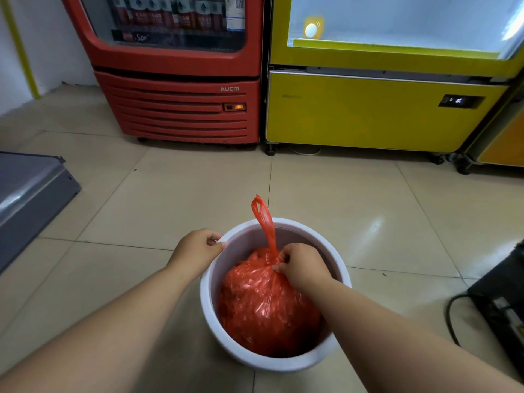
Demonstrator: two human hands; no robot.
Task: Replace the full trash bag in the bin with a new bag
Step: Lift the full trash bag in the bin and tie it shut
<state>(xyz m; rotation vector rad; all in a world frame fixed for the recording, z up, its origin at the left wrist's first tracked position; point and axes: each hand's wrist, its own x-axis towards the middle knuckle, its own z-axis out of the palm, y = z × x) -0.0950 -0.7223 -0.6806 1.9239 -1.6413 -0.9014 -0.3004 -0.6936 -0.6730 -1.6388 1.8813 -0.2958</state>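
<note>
Tiled floor [198,194]; left hand [195,246] grips bin [272,361]; right hand [300,265] pinches bag [263,307]

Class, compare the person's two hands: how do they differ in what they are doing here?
The left hand grips the white bin by its rim, outside the bag; the right hand reaches inside the bin and pinches the red trash bag at its gathered neck. Both are closed in a grip.

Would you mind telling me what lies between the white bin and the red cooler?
Only bare tiled floor lies between the white bin and the red cooler, as the head view shows.
</note>
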